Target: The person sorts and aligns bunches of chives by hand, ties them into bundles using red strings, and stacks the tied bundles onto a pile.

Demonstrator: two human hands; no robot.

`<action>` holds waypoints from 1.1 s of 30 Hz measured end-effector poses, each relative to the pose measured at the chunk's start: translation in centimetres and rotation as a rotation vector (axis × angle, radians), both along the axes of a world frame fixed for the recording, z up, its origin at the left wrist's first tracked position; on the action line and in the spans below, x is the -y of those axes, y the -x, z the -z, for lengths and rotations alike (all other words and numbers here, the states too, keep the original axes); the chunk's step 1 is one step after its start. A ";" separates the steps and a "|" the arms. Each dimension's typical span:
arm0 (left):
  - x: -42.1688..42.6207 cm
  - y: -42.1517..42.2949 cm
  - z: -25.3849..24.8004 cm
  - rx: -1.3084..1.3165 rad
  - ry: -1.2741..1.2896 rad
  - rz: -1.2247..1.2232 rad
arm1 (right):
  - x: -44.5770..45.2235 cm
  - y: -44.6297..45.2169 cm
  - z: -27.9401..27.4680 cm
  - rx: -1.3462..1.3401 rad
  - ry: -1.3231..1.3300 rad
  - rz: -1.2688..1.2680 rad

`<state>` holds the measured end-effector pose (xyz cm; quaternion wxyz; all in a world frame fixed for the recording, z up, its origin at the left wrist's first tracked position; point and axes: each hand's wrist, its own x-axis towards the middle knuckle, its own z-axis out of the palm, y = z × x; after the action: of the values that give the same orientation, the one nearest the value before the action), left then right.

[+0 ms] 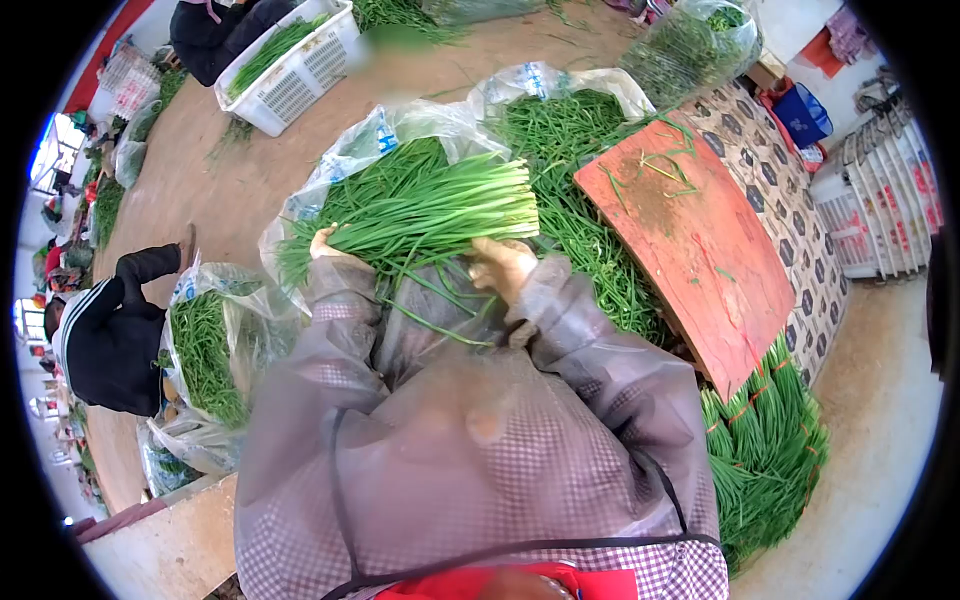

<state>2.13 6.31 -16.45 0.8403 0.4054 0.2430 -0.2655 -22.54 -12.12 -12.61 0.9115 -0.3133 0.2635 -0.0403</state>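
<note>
A large loose bunch of green chives (440, 205) lies sideways in front of my body, pale cut ends to the right and thin leaf tips to the left. My left hand (335, 246) is closed around the lower edge of the leafy side. Close to the pale ends, my right hand (503, 266) grips the bunch from below, its fingers partly hidden by the stems. A few stray leaves hang down over my lap. Right behind the bunch, an open clear plastic bag (400, 160) holds more chives.
A red board (700, 250) with soil and scraps is at my right, with banded chive bundles (765, 450) below it. Loose chives (570, 130) fill another bag ahead. A white crate (300, 75) stands at the back left. A person (110, 330) sits at left beside a bag of chives (207, 350).
</note>
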 end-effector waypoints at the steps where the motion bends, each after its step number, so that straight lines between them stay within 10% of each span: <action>1: -0.1 0.0 -0.4 -0.024 -0.001 0.011 | -0.5 -0.5 0.2 0.004 -0.002 -0.002; 7: -0.3 -0.1 -0.8 -0.054 -0.018 -0.004 | 0.5 1.7 -0.9 0.188 -0.174 -0.191; 13: -0.8 -0.6 1.3 0.005 0.002 0.002 | 6.3 9.1 -4.7 0.460 -0.104 0.203; 17: -1.0 -0.5 2.3 0.042 0.043 0.055 | 9.9 9.8 -2.4 -0.085 0.806 -0.465; 20: 0.2 2.0 -1.6 -0.053 0.027 0.080 | 5.9 4.8 1.6 0.038 1.300 -0.062; 26: -0.2 0.8 1.4 0.076 0.014 -0.095 | 0.3 -2.3 1.2 0.095 0.325 0.092; 29: -1.5 -0.6 1.9 0.090 -0.009 -0.083 | 1.4 -0.3 -0.5 0.082 0.147 -0.171; 33: -1.4 0.5 -1.9 0.421 0.293 -0.177 | 4.6 5.9 -4.7 0.331 0.007 0.111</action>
<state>1.62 7.68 -14.58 0.9420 0.3030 0.0563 -0.1330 -28.43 -16.68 -7.94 0.9377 -0.2905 0.1264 -0.1424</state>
